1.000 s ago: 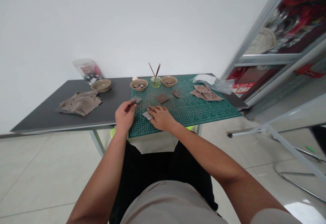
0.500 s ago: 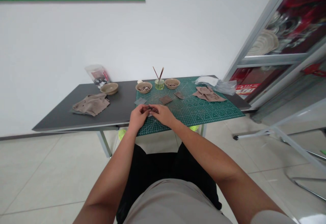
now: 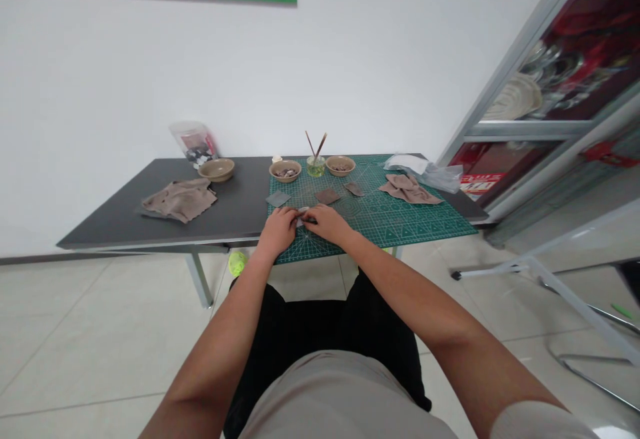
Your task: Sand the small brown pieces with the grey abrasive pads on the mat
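Over the near edge of the green cutting mat (image 3: 360, 229), my left hand (image 3: 279, 229) and my right hand (image 3: 327, 223) meet with curled fingers. Between them is a small dark piece (image 3: 309, 220), mostly covered by the right fingers, with something whitish (image 3: 301, 212) beside it. What the left fingertips grip is hidden. Just beyond the hands lie a grey square sheet (image 3: 278, 198), a brown square sheet (image 3: 327, 196) and a smaller, curled brown sheet (image 3: 354, 188), looking like sandpaper.
Two bowls, one left (image 3: 285, 172) and one right (image 3: 341, 165), hold small pieces. Between them a glass (image 3: 315, 167) holds two brushes. Brown cloths lie left (image 3: 181, 200) and right (image 3: 410, 190), near a plastic bag (image 3: 440, 176). Another bowl (image 3: 217, 170) and a clear tub (image 3: 195, 146) stand left.
The hands have drawn slightly apart at the fingertips, showing more of the whitish thing between them. The whole view has shifted a little.
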A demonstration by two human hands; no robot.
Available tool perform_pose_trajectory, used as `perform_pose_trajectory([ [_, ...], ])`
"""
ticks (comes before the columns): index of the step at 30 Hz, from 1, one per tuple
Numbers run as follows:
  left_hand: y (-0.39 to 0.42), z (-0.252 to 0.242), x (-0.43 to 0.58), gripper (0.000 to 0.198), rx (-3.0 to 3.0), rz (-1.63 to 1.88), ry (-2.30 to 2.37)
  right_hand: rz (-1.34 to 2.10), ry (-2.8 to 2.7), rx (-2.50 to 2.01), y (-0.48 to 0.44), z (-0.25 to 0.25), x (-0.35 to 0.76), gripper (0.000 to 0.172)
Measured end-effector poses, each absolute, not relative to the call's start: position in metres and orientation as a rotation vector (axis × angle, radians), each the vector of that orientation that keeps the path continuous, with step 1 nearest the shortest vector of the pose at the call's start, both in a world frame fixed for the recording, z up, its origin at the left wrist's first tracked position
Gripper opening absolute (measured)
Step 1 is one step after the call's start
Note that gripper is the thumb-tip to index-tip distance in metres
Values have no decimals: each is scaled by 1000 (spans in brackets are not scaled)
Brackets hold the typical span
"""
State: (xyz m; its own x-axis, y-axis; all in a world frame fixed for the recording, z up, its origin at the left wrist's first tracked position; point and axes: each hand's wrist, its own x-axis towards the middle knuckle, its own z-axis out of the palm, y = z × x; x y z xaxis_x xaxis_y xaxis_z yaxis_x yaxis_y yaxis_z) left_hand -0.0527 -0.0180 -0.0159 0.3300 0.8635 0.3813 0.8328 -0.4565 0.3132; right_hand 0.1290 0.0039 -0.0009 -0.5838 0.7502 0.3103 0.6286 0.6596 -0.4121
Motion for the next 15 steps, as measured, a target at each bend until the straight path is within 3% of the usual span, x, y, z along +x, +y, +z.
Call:
perform_pose_trajectory([
  [15, -19, -16, -52, 40, 2527, 712, 1654, 177, -2442, -1242, 5, 1, 126, 19],
])
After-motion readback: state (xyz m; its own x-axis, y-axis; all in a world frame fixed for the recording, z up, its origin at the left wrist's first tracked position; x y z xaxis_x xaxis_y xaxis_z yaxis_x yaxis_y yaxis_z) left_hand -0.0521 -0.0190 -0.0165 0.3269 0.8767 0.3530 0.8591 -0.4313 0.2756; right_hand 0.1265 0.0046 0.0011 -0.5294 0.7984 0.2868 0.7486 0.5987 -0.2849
